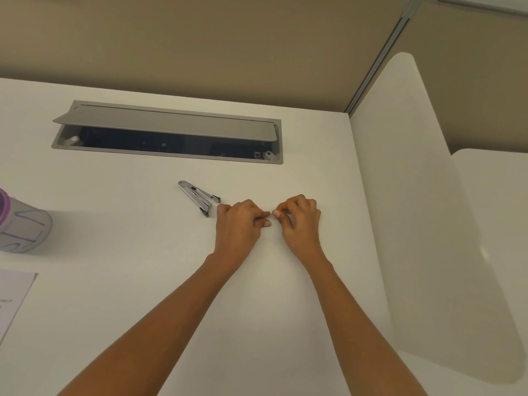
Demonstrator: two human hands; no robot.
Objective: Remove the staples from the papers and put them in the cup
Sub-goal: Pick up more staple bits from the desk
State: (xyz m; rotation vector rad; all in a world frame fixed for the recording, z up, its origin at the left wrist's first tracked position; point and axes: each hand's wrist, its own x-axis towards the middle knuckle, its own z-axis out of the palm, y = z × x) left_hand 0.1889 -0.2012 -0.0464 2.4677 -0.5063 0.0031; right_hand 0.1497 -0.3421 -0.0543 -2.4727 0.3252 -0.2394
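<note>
The left hand and the right hand rest low on the white desk top, fingers curled, the left's fingertips almost meeting the right's. It looks like the way you'd work at something tiny, a staple perhaps, but nothing shows between them, so I cannot tell whether either hand has hold of anything.

Just beside the left hand lies the shiny metal staple remover, untouched and within easy reach (put down there, I'd guess, to free both hands for fiddly work).

Well apart to the left stands the grey cup with the purple rim, cut off by the edge of view, so its mouth and contents can't be seen. Nearer the person, also far left, is a white printed sheet of paper, only its corner showing; any staples in it are out of sight.

Behind is a grey metal cable hatch, flap raised, dark inside. A white curved divider panel closes off the right.
</note>
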